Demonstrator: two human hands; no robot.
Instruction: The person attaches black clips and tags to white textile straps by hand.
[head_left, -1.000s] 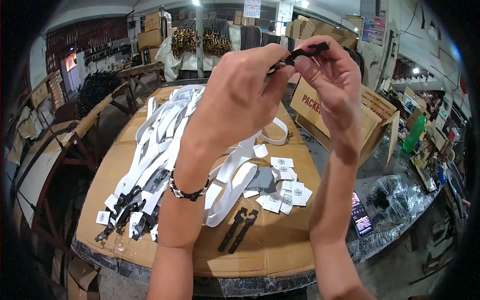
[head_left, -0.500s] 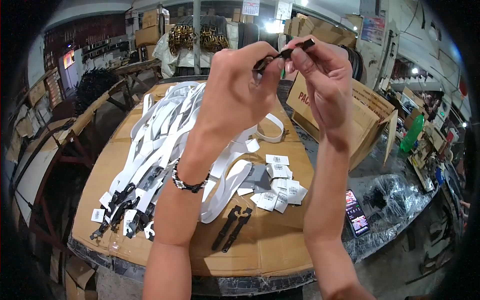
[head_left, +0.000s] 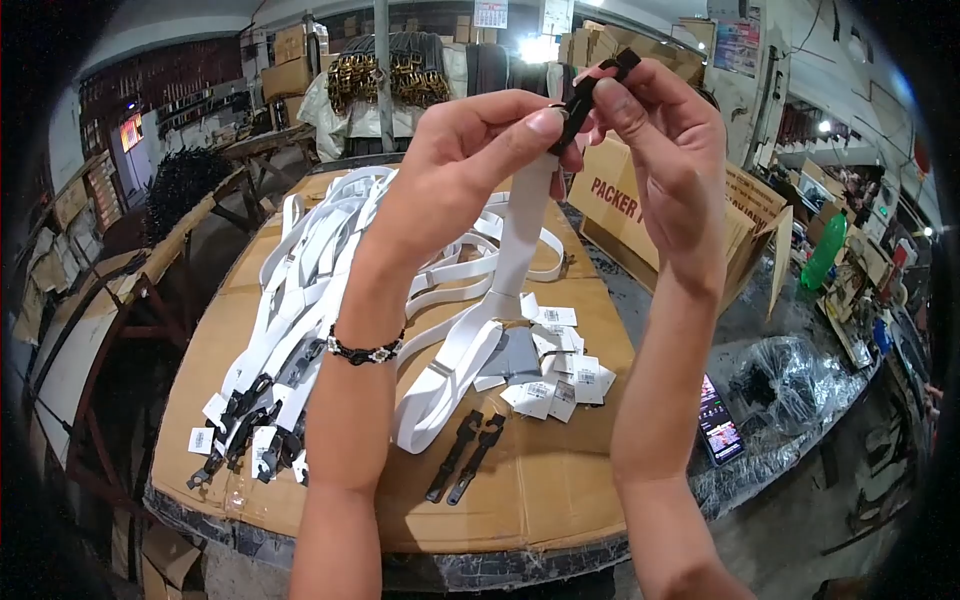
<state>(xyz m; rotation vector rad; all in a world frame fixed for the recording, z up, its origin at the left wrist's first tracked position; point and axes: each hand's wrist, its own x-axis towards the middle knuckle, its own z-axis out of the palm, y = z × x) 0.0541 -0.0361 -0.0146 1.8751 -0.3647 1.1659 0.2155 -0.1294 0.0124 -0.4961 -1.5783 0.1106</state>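
"Since we are listing near to far, what do we enter first?"

"Item: one black hook piece (head_left: 573, 122), raised above the desk (head_left: 450, 566). Our left hand (head_left: 458, 155) is clamped on its lower part, thumb over fingers; our right hand (head_left: 672, 170) pinches its upper end."

"Why two grips?"

"Probably to steady so narrow a piece from both ends. One white strap (head_left: 520, 235) hangs beneath it, seemingly attached, its lower loops resting on the cardboard sheet (head_left: 560, 500)."

"Next?"

"Two loose black pieces (head_left: 453, 462), side by side, likely kept within easy reach. One lit phone (head_left: 720, 428), right of the sheet. Printed tags (head_left: 587, 375), overlapping, beside the strap's loops. Many white straps (head_left: 262, 345) at left, laid lengthwise, perhaps against tangling; black ends (head_left: 240, 420) bunched towards us."

"And beyond?"

"One open carton (head_left: 615, 215), past the sheet's right edge; one green bottle (head_left: 824, 250); furthest, we enter dark belts with gold-coloured buckles (head_left: 390, 78), hung in a row."
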